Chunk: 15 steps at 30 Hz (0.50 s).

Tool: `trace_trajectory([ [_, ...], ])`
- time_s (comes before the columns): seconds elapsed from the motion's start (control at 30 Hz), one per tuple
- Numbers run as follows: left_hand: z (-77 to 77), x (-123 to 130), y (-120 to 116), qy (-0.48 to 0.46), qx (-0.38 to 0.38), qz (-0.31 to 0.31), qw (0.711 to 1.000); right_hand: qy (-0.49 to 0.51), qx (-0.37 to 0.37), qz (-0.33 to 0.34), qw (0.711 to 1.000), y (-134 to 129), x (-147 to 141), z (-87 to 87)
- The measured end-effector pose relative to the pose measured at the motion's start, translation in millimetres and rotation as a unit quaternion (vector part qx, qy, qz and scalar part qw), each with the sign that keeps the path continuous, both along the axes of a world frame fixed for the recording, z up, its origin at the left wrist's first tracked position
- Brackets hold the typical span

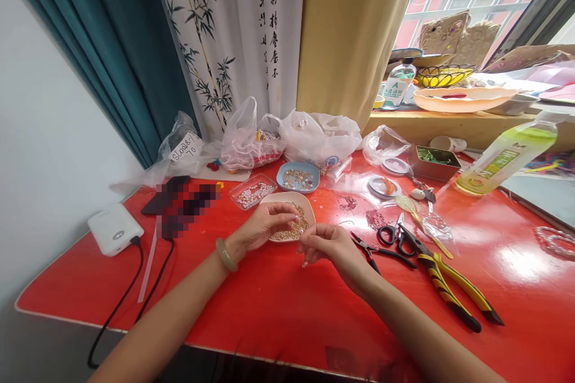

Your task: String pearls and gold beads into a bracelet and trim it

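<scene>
Hovering close together over the near side of the cream dish point(287, 195), the two hands are held in front of the body, presumably so that fine handling can be watched closely. The left hand point(265, 222) is kept with its fingers loosely curved above the gold beads point(303, 215), which are heaped in that dish; whether anything is gripped by it cannot be made out. The right hand point(332, 243) is held just beside it, thumb and forefinger drawn together as in a pinch, the other fingers curled; a tiny bead may be nipped there, but the spot is too small to be sure.

The gold beads are probably contained this way because loose pieces would roll on the smooth red table point(251, 293). For the same reason, it seems, pale pink beads point(251, 192) are kept in a clear tray point(234, 194) and mixed beads point(299, 178) in a blue dish point(298, 191), both set just behind the cream dish and within reach. To the right, scissors point(398, 236) are laid between small black-and-red pliers point(366, 245) and larger yellow-and-black pliers point(449, 284), perhaps to be handy without crowding the beads. Plastic bags point(318, 131) are stood along the curtains, apparently out of the way
</scene>
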<state>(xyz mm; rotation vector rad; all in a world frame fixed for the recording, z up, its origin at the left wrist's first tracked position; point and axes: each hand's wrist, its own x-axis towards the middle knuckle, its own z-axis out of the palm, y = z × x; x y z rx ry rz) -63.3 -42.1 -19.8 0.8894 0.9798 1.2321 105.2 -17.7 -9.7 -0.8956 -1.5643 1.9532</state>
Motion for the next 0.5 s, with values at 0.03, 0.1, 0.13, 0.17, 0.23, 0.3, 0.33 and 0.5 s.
trace_trajectory([
  [0.03, 0.3, 0.1, 0.0, 0.002, -0.001, -0.004, 1.0, 0.0, -0.001, 0.001, 1.0, 0.0, 0.1, -0.1],
  [0.1, 0.1, -0.1, 0.5, 0.009, -0.001, -0.012, 1.0, -0.001, -0.002, 0.004, 1.0, -0.1, 0.2, -0.1],
  [0.13, -0.3, -0.4, 0.8, 0.013, 0.0, -0.015, 1.0, -0.002, -0.003, 0.006, 1.0, -0.2, 0.2, -0.1],
  [0.17, -1.0, -0.9, 1.1, 0.017, 0.001, -0.018, 1.0, -0.004, -0.004, 0.007, 1.0, -0.3, 0.1, 0.0],
  [0.23, -2.8, -2.0, 1.7, 0.021, 0.001, -0.02, 1.0, -0.008, -0.004, 0.01, 1.0, -0.5, -0.1, 0.0],
  [0.3, -4.4, -3.4, 1.9, 0.022, 0.004, -0.023, 0.999, -0.01, -0.004, 0.012, 1.0, -0.6, -0.3, 0.1],
  [0.33, -5.1, -4.0, 1.8, 0.023, 0.006, -0.028, 0.999, -0.01, -0.004, 0.013, 1.0, -0.6, -0.4, 0.1],
  [0.5, -4.9, -5.2, 1.1, 0.028, 0.019, -0.046, 0.998, -0.008, -0.002, 0.012, 1.0, -0.4, -0.6, -0.4],
])
